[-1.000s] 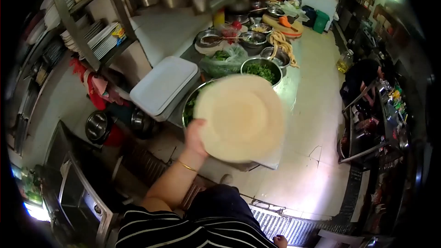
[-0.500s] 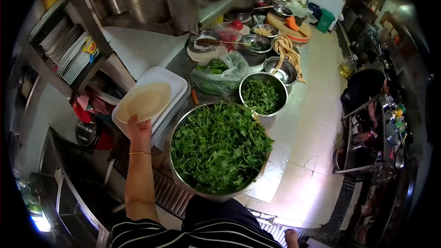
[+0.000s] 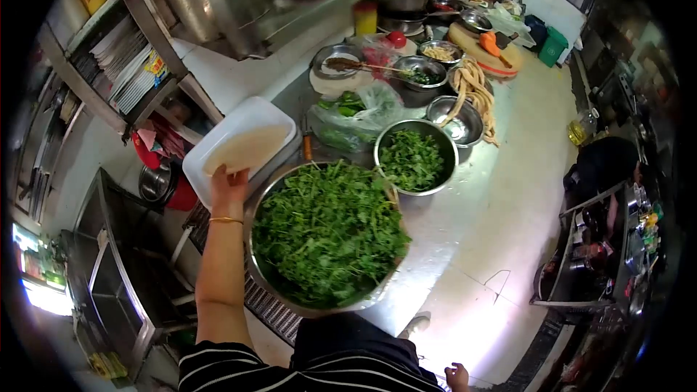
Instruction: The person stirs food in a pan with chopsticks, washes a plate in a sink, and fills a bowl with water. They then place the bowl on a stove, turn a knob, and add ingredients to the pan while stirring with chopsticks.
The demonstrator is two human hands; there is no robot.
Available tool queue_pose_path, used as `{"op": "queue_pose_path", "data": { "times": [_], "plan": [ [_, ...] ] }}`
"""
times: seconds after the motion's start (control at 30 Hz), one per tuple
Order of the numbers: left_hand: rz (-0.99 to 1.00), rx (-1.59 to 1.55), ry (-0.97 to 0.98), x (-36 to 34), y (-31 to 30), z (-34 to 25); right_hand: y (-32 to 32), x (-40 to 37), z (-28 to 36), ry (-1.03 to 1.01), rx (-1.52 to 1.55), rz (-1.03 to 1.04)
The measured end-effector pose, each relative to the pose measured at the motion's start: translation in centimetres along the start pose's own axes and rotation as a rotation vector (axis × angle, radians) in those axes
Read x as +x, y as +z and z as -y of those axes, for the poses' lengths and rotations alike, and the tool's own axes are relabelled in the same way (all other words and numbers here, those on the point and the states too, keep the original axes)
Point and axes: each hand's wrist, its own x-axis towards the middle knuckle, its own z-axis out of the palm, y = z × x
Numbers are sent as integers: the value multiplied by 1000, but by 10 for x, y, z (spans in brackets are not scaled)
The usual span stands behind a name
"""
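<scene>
Left hand [image 3: 231, 184] pinching the near edge of a pale disc [image 3: 250, 147], the disc lying across a white tub [image 3: 255, 110] (how deep, I cannot tell), leafy greens [image 3: 330, 232] filling a bowl [image 3: 264, 267] beside it, right hand [image 3: 457, 377] hanging low, its fingers showing too little to tell.

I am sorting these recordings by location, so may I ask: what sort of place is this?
It appears to be a working kitchen, perhaps a restaurant's: leafy greens fill a large bowl, a round chopping board lies on the long metal counter, and many plates stand stacked to the side.
</scene>
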Motion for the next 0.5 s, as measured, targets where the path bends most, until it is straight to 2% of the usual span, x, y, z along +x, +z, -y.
{"op": "queue_pose_path", "data": {
  "times": [0.03, 0.07, 0.1, 0.13, 0.17, 0.2, 0.27, 0.33, 0.43, 0.47, 0.5],
  "plan": [
    [22, -31, 4, 11, -7, 0, 0, 1, -30, -71, 4, -3],
    [48, -61, 11, 11, -5, 3, -12, 2, -40, 47, -85, 85],
    [-85, -64, 62, -17, 17, 11, -21, 5, -60, 52, -106, 109],
    [-77, -40, 107, -33, 24, 18, -29, 8, -81, 60, -126, 132],
    [-70, -16, 150, -51, 26, 26, -23, 17, -127, 71, -140, 208],
    [-66, 9, 193, -70, 33, 36, -38, 27, -133, 82, -157, 287],
    [-69, -58, 194, -112, 43, 53, -83, 37, -138, 378, -102, 308],
    [-3, -71, 206, -161, 45, 69, -95, 54, -190, 268, -92, 329],
    [63, 30, 196, -226, 40, 102, -134, 83, -219, 222, -197, 294],
    [98, 64, 186, -243, 33, 110, -140, 92, -238, 189, -175, 242],
    [46, 158, 132, -257, 28, 118, -142, 101, -262, 157, -149, 187]
  ]
}}
